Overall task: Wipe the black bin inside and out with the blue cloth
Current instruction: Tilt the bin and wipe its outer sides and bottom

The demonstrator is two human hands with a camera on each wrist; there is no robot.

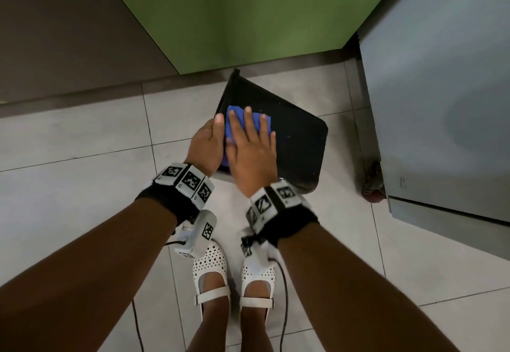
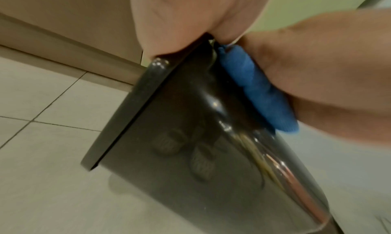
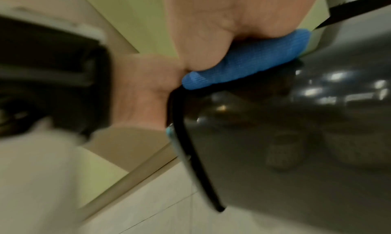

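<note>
Floor: pale square floor tiles [image 1: 82, 136] with thin dark grout lines, and the person stands on them in white perforated shoes [image 1: 211, 274]
Room: a green panel [image 1: 242, 12] rises straight ahead, a brown wall [image 1: 63, 34] runs off to the left, and a grey cabinet [image 1: 441, 89] fills the right side
Black bin: here it is, the black bin [image 1: 298, 142], tipped over off upright with a glossy side wall turned up toward the camera and its rim at the left, just in front of the green panel
Blue cloth: the blue cloth [image 1: 256, 122] lies flat on that upturned wall, near the rim end (folded into a pad, by the look of it)
Right hand: the right hand [image 1: 252, 153] lies palm down on the cloth, fingers [image 1: 248, 120] straight and spread wide, pressing it onto the bin
Left hand: the left hand [image 1: 207, 144] is at the bin's rim edge, touching the right hand; the left wrist view shows it against the rim, but how far its fingers curl I cannot tell
</note>
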